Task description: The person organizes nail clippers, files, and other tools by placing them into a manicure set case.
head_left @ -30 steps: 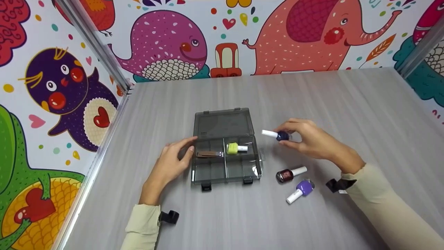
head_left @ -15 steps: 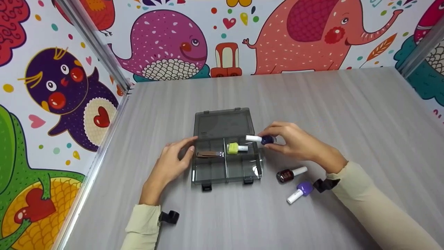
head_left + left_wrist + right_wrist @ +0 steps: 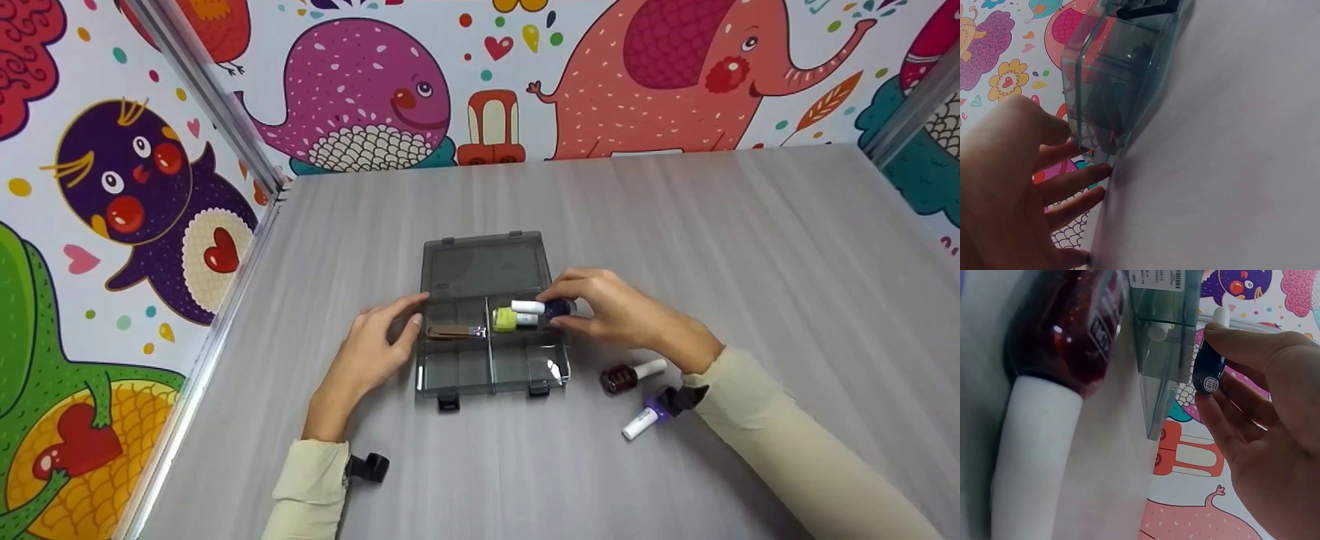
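My right hand (image 3: 619,311) pinches a dark blue nail polish bottle (image 3: 1207,368) between thumb and fingers. Its white cap points left, over the back right compartment of a grey see-through box (image 3: 452,373). In that compartment lies a yellow nail polish bottle (image 3: 504,320), partly covered by the white cap in the head view. A brown nail clipper (image 3: 453,332) lies in the back left compartment. My left hand (image 3: 369,351) touches the box's left side, its fingers loosely extended in the left wrist view, thumb against the wall.
A dark red nail polish bottle (image 3: 619,379) lies on the table (image 3: 525,480) right of the box. Just in front of it is a purple nail polish bottle (image 3: 651,414), partly hidden by the right wrist camera. The box's lid (image 3: 486,262) lies folded back.
My right hand has carried the dark blue nail polish bottle leftward, from beside the box to above its back right compartment. The left hand stays at the box's left side.
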Demonstrator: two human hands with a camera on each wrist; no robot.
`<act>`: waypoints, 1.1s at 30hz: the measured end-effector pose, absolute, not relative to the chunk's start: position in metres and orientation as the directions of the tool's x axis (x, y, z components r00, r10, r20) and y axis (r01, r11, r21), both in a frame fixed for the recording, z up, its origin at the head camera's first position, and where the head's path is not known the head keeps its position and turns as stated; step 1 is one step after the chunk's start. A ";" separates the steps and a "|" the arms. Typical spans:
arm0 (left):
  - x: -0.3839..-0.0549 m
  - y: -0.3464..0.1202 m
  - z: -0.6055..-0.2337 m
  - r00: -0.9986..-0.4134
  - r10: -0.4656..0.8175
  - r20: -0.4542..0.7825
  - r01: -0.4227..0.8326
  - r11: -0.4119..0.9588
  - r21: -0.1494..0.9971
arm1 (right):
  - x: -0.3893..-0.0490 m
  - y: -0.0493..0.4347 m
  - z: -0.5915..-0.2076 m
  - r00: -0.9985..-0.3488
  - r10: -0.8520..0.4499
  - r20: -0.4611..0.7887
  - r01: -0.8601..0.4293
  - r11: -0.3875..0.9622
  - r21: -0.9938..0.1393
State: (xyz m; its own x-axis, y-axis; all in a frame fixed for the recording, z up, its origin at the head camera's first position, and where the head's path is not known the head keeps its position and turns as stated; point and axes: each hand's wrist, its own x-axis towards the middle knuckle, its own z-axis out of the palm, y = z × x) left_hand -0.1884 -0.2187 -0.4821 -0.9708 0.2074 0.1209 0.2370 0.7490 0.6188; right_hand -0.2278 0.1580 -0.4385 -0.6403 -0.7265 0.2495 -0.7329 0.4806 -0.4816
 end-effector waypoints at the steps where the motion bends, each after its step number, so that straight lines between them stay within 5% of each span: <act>1: -0.189 -0.219 -0.482 -0.970 0.209 0.120 0.238 0.748 0.619 | -0.228 0.157 -0.439 -0.639 -0.728 0.249 -0.733 0.480 -0.481; 33: -0.189 -0.219 -0.483 -0.974 0.202 0.105 0.223 0.756 0.616 | -0.230 0.134 -0.443 -0.615 -0.753 0.234 -0.747 0.462 -0.478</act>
State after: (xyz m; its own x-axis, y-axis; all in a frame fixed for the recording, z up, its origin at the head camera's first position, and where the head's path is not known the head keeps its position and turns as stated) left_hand -0.1892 -0.2189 -0.4829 -0.9737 0.2021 0.1047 0.2231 0.7557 0.6158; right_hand -0.2295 0.1338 -0.4425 -0.6152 -0.7529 0.2337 -0.7471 0.4623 -0.4776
